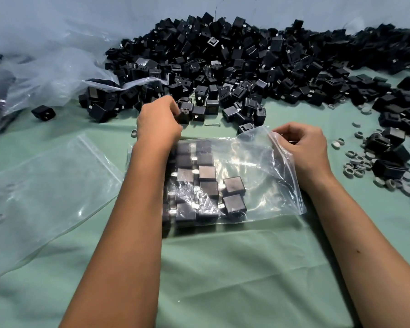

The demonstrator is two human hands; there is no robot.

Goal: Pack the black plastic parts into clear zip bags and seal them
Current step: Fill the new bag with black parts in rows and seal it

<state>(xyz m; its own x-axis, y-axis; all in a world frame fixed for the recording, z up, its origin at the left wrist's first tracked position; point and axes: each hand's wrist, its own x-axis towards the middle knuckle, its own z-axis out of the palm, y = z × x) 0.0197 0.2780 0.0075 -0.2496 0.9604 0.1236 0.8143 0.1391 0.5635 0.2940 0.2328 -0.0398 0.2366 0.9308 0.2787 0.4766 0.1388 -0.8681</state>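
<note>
Head view shows two bare hands over a green-covered worktop (pixel 223 268). Left hand (pixel 158 119) reaches to the near edge of the heap of black plastic parts (pixel 246 58), its fingers (pixel 175 110) curled round one black part (pixel 184 113) at the front of the heap. Right hand (pixel 301 144) pinches the open mouth edge of one clear zip bag (pixel 258 162), fingers curled on the plastic, lifting that edge off the cloth. This bag lies flat between the forearms and holds black parts packed in rough rows; about a dozen can be counted through the film, more are hidden under the left forearm. The heap itself runs across the far side, far too many to count. One black part (pixel 43 112) lies alone to the left. A second, empty zip bag (pixel 45 185) lies flat at the left. Large crumpled plastic sheeting (pixel 45 72) sits at far left. Many small grey rings (pixel 360 162) are scattered at right, among a smaller cluster of black parts (pixel 393 147). One screw (pixel 212 125) lies just beyond the bag
</note>
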